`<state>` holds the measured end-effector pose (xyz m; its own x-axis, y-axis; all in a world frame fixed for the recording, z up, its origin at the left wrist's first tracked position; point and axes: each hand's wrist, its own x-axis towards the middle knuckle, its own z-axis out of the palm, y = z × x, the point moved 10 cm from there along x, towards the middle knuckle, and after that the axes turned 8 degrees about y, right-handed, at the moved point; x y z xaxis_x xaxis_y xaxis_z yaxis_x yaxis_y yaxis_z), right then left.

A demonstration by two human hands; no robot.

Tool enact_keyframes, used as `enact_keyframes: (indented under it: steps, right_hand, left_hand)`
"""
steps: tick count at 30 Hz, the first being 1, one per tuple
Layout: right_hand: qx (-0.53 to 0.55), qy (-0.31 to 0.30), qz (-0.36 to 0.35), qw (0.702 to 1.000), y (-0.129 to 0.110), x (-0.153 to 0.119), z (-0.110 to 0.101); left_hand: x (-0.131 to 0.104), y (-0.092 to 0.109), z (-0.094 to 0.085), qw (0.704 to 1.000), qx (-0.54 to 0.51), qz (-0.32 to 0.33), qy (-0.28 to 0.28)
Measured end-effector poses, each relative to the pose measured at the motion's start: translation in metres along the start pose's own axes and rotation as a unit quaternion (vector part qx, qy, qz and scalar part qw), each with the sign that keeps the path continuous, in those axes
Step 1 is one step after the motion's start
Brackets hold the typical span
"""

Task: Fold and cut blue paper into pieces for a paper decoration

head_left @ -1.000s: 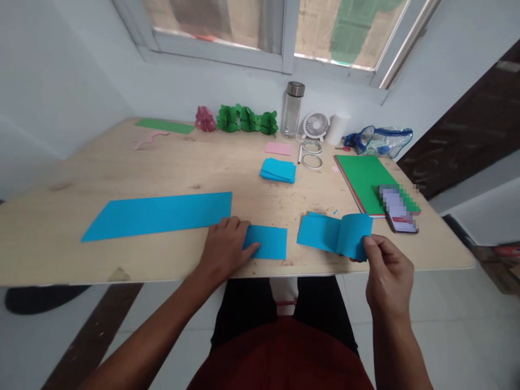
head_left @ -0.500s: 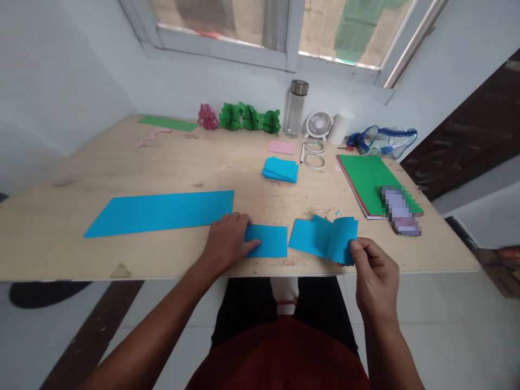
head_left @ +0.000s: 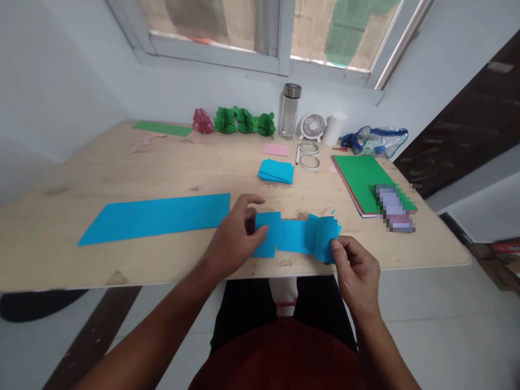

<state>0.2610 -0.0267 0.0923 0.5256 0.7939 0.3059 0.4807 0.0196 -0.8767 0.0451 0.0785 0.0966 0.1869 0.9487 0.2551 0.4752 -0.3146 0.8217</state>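
Note:
A small blue paper rectangle [head_left: 271, 238] is at my left hand [head_left: 235, 233]. The thumb lies over its face, the other fingers curl behind its left side, and the index finger sticks out above. Its right edge meets a blue paper strip [head_left: 293, 235], whose right end is bent over in a stack of layers [head_left: 325, 238]. My right hand [head_left: 357, 268] pinches that end between thumb and fingers near the table's front edge. A long blue paper strip [head_left: 162, 218] lies flat left of my left hand.
Beyond the hands sit a stack of blue paper pieces [head_left: 276, 171], pink paper [head_left: 275, 149], tape rolls [head_left: 309, 162] and a pen [head_left: 298, 155]. A green pad [head_left: 357, 181] with a phone [head_left: 393, 208] lies right. Along the wall stand a bottle [head_left: 289, 114], a fan [head_left: 313, 126] and green paper shapes [head_left: 244, 120].
My left hand has risen from lying flat on the small blue rectangle to gripping it, its index finger lifted. My right hand has brought the folded strip leftward, against the rectangle.

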Motion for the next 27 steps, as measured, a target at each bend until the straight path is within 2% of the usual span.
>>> enact_keyframes:
  steps: [2,4,8,11,13,17,21,27]
  right_hand:
    - [-0.012,-0.024,-0.022,0.999,-0.007,-0.003,0.010]
    - [-0.027,-0.047,-0.052,0.997,-0.014,-0.006,0.020]
    - [-0.078,-0.059,-0.114,0.989,-0.023,-0.012,0.029]
    - [-0.106,-0.049,-0.139,0.983,-0.027,-0.014,0.027]
    - [-0.097,-0.051,-0.131,0.985,-0.026,-0.014,0.025]
    - [-0.051,-0.072,-0.092,0.992,-0.025,-0.013,0.024]
    - [0.004,-0.086,-0.044,0.995,-0.022,-0.013,0.022]
    - [0.079,-0.097,0.019,0.992,-0.014,-0.013,0.020]
  left_hand:
    - [-0.004,0.020,0.018,0.999,-0.048,0.022,-0.005]
    - [-0.009,0.032,0.037,0.995,-0.098,0.029,-0.003]
    - [-0.018,0.040,0.063,0.979,-0.203,0.026,-0.005]
    - [-0.023,0.035,0.067,0.967,-0.255,-0.001,0.002]
    - [-0.029,0.035,0.064,0.964,-0.264,0.006,0.019]
    - [-0.047,0.045,0.058,0.972,-0.212,0.069,0.069]
    - [-0.070,0.056,0.059,0.975,-0.166,0.120,0.090]
    - [-0.096,0.066,0.075,0.964,-0.139,0.220,0.046]
